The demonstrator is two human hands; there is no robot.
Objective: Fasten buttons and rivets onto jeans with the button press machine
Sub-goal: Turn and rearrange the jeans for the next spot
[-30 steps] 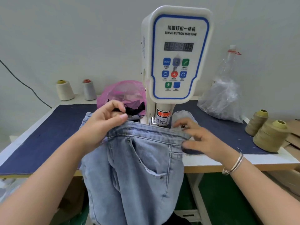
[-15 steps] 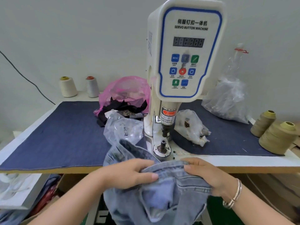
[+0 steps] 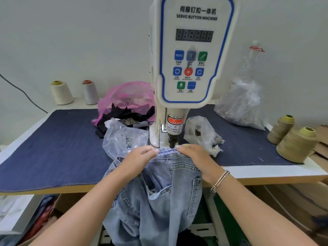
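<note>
Under the punch (image 3: 171, 143) of the press (image 3: 193, 50) our fingertips (image 3: 154, 151) meet the waistband (image 3: 167, 151); the left hand (image 3: 140, 159) pinches its edge from one side, fingers curled round the fold; the right hand (image 3: 192, 158) grips it from the other, fingers bent over the top, with a short stretch of band taut between them and a red light dot on it; the jeans (image 3: 159, 201) lie with the waistband on the table (image 3: 53, 148) edge, legs hanging below. We judge the denim soft and floppy, fairly heavy, prone to slide off; best held at the stiff, doubled waistband, close beside the punch yet clear of it.
</note>
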